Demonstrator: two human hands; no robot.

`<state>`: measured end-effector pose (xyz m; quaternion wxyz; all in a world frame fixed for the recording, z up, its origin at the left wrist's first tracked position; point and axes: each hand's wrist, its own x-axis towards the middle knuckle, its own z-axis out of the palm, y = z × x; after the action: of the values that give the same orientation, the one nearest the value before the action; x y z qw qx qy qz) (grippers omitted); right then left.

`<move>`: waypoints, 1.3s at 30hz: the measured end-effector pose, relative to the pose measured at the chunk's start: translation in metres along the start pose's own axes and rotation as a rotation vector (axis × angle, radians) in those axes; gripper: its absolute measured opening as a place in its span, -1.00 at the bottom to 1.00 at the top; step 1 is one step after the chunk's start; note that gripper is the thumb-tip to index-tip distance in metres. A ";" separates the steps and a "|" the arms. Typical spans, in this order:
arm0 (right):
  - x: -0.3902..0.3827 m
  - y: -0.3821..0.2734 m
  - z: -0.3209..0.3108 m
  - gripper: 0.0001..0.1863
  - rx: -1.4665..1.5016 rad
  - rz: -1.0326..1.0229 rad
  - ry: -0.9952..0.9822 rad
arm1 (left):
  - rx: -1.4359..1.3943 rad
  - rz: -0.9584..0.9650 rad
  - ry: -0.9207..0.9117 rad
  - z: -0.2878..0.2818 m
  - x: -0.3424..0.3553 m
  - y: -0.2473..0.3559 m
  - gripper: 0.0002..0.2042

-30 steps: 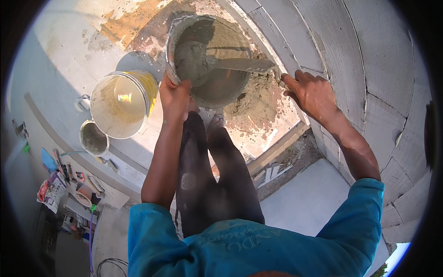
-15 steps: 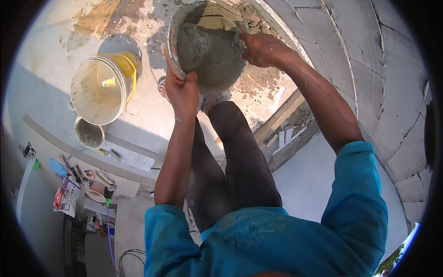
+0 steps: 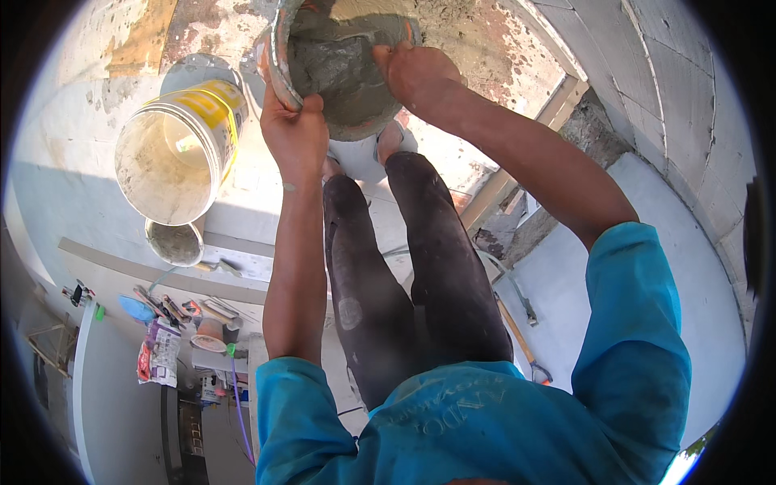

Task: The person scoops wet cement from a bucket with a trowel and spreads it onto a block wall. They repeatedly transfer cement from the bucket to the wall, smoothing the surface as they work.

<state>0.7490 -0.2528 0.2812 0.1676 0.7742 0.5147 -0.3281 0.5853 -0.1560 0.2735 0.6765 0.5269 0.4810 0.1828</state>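
Observation:
Grey wet mortar half fills a round bucket at the top of the head view, tipped toward me. My left hand is closed round the bucket's near left rim, thumb on top. Over the right part of the opening, my right hand is closed on what appears to be a trowel; its handle is inside my fist and its blade is hidden by the hand and mortar. My feet stand just below the bucket.
Left stands a yellow and white bucket, with a smaller mortar-stained bucket beside it. Tools and a bag lie at lower left. A grey block wall rises on the right. A wooden-handled tool lies by my right leg.
My right hand has moved from the bucket's far right side inward and left over the mortar. The view has shifted; my left hand still grips the rim.

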 end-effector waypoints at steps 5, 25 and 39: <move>-0.032 -0.018 0.001 -0.51 -0.007 -0.075 0.036 | -0.032 -0.034 -0.003 -0.021 -0.003 -0.009 -0.52; -0.038 -0.009 0.204 -0.42 1.016 0.464 0.024 | -0.007 -0.153 0.157 -0.028 0.047 -0.184 -0.57; 0.090 0.107 0.490 -0.49 1.864 0.506 0.428 | 0.176 -0.124 0.270 -0.037 0.063 -0.245 -0.42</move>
<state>0.7050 -0.5279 -0.1456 -0.5402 0.7267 -0.1107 -0.4097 0.5200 -0.1809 0.0272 0.5669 0.5241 0.6133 0.1670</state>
